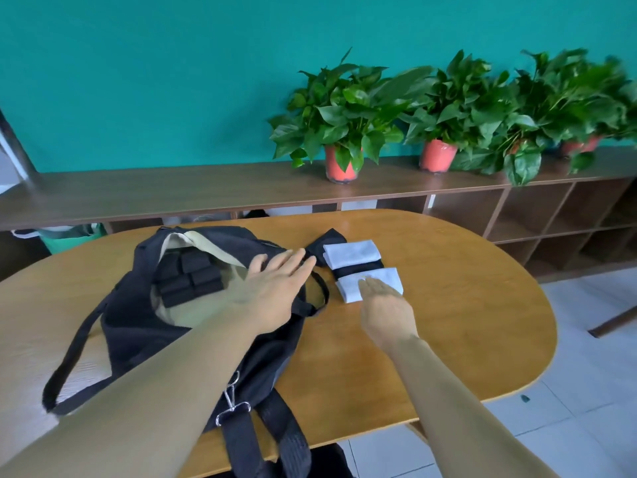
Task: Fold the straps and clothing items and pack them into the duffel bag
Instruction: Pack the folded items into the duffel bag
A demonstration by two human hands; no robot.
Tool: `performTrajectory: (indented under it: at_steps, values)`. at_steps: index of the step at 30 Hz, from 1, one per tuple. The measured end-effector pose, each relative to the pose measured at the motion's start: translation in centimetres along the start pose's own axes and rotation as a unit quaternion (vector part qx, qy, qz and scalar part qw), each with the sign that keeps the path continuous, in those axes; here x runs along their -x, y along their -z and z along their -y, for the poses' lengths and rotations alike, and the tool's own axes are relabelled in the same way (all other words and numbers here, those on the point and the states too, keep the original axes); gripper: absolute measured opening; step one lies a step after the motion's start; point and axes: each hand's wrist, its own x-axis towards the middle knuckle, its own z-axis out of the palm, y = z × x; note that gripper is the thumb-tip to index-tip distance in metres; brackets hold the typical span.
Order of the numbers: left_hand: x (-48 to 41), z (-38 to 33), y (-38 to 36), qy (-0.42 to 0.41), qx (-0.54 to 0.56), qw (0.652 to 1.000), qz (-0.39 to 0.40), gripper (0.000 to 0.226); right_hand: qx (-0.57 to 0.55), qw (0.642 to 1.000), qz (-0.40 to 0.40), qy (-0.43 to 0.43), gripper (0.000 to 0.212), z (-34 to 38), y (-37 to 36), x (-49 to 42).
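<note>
No text, label or number is legible.

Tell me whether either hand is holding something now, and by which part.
Nothing is held. The left hand is open over the duffel bag; the right hand rests with straight fingers on the nearer white folded cloth.

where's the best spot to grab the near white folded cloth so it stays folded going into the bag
Take the near white folded cloth by its near long edge, probably from the near side with the right hand, fingers on top, thumb slid under. It lies flat with its far edge against the black folded cloth, so the near edge is the free one.
</note>
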Motion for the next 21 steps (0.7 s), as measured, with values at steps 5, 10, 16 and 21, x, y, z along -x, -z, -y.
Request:
performTrajectory:
  at_steps: [5,10,16,21]
  values:
    - [-2.3,-3.5,-0.6,-0.032,-0.004,0.999,0.015,0.083,0.045,0.998,0.043,-0.002,0.062,-3.2,-0.8,-1.6]
    - [-4.2,-4.2,-1.5,-0.036,-0.017,0.999,0.033,0.08,0.069,0.996,0.051,0.022,0.06,-4.8,-2.1,-3.5]
    - [-5.5,-4.9,-3.0,-0.036,-0.023,0.997,0.056,0.079,0.068,0.996,0.058,-0.011,0.031,-4.9,-2.0,-3.1]
    - [-5.1,-5.9,-3.6,-0.037,-0.02,0.996,0.079,0.08,0.095,0.993,0.072,-0.017,0.029,-4.0,-1.1,-2.0]
